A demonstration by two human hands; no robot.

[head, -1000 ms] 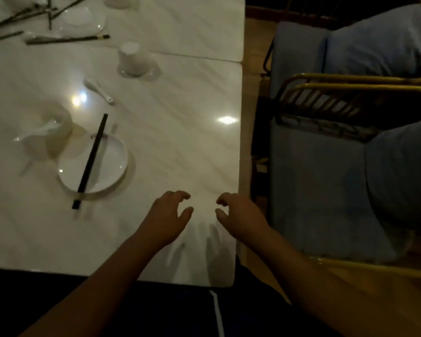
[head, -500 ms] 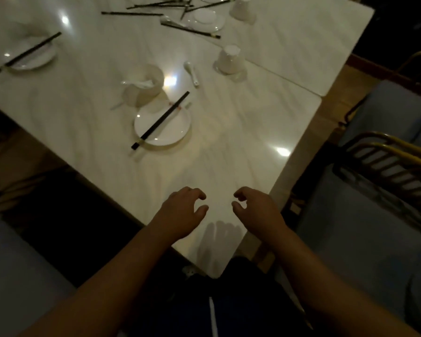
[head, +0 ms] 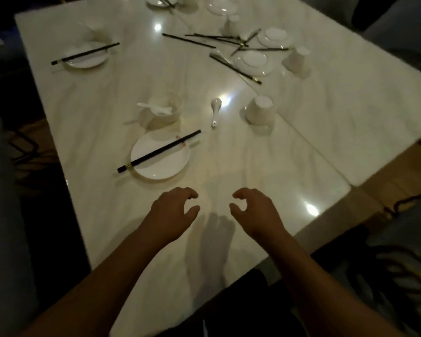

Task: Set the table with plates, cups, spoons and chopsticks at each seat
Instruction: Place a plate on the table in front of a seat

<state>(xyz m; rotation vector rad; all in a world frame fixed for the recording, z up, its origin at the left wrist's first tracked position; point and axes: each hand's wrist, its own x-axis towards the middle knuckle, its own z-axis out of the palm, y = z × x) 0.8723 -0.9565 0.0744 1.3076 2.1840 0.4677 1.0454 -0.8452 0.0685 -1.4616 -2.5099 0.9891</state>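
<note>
My left hand (head: 174, 211) and my right hand (head: 255, 211) hover side by side over the near part of the white marble table (head: 265, 166), fingers curled and apart, holding nothing. Just beyond my left hand lies a white plate (head: 165, 164) with black chopsticks (head: 159, 151) across it. Behind it stands a cup (head: 162, 113) with a white spoon in it. A loose white spoon (head: 215, 111) and an upside-down cup (head: 259, 109) lie further right. Another plate with chopsticks (head: 86, 54) sits far left.
Far right on the table lie two plates (head: 253, 63), scattered chopsticks (head: 229, 41) and another inverted cup (head: 298, 60). More plates sit at the far edge (head: 220, 7). A chair with a gold frame (head: 404, 268) stands at the right; dark floor lies left.
My view has swung left and forward, so more of the table and its far settings show. Both hands keep the same curled pose and have advanced slightly over the table.
</note>
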